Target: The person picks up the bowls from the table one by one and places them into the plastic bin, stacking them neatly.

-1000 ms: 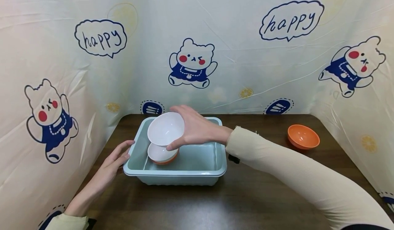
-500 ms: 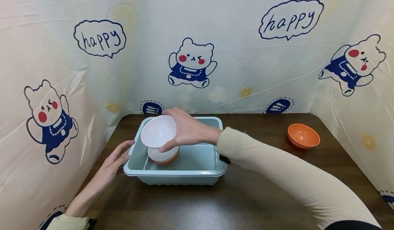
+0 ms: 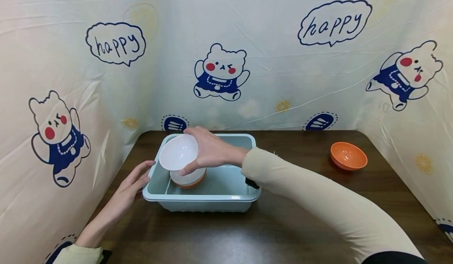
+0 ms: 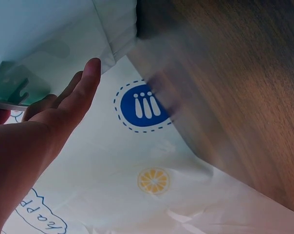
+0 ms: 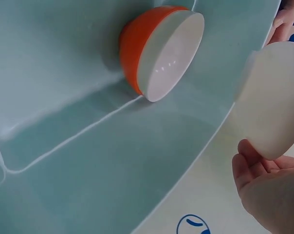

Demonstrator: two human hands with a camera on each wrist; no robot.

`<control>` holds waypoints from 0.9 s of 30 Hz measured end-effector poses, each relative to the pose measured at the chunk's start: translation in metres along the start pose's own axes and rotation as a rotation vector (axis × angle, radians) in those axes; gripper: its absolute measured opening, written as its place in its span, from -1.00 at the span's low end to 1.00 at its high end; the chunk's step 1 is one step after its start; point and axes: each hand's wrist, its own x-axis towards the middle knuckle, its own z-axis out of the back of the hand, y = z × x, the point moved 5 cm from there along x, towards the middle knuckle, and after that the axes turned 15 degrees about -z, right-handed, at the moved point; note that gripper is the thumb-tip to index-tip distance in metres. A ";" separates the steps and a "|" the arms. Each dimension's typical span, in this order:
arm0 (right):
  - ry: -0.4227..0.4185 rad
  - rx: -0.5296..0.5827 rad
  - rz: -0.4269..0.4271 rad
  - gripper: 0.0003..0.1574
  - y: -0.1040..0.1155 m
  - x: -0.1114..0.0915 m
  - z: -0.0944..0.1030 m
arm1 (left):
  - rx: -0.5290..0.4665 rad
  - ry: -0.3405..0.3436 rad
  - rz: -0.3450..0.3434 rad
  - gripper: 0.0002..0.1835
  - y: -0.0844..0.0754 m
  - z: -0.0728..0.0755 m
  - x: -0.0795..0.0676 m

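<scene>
My right hand (image 3: 212,148) grips a white bowl (image 3: 178,153) by its right side, thumb at the near edge and fingers at the far edge. The bowl is tilted and held over the left part of a pale blue-green tub (image 3: 226,198). Below it in the tub sits a white bowl (image 5: 178,58) nested in an orange bowl (image 5: 137,46); the held bowl overlaps them in the head view. My left hand (image 3: 131,183) touches the tub's left rim with its fingers nearly straight, lying along the outer wall in the left wrist view.
Another orange bowl (image 3: 348,156) stands upright at the right rear of the dark wooden table (image 3: 301,224). Printed cloth (image 3: 276,59) with bears and lettering hangs around the back and both sides.
My right hand has moved left and slightly down with the white bowl, from over the tub's middle-left to nearer its left wall. The left hand and the tub have stayed put.
</scene>
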 end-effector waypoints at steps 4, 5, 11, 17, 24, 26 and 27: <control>-0.004 -0.005 -0.006 0.42 0.000 0.005 -0.004 | 0.001 0.004 -0.002 -0.39 0.001 0.001 0.000; -0.006 -0.007 -0.008 0.41 -0.001 0.007 -0.004 | 0.002 0.005 -0.004 -0.39 0.001 0.001 0.000; 0.000 -0.005 -0.028 0.39 -0.004 0.015 -0.007 | 0.013 0.007 -0.006 -0.40 0.001 0.001 0.000; 0.004 0.006 -0.031 0.37 -0.007 0.022 -0.011 | 0.009 0.008 -0.018 -0.40 0.001 0.001 0.001; 0.015 0.017 -0.050 0.37 -0.010 0.028 -0.016 | 0.009 0.004 -0.029 -0.41 0.001 0.002 0.001; 0.019 0.013 -0.056 0.38 -0.011 0.029 -0.018 | 0.010 0.004 -0.028 -0.41 0.001 0.002 0.001; 0.019 0.008 -0.057 0.38 -0.012 0.030 -0.018 | 0.009 0.003 -0.028 -0.41 0.001 0.002 0.001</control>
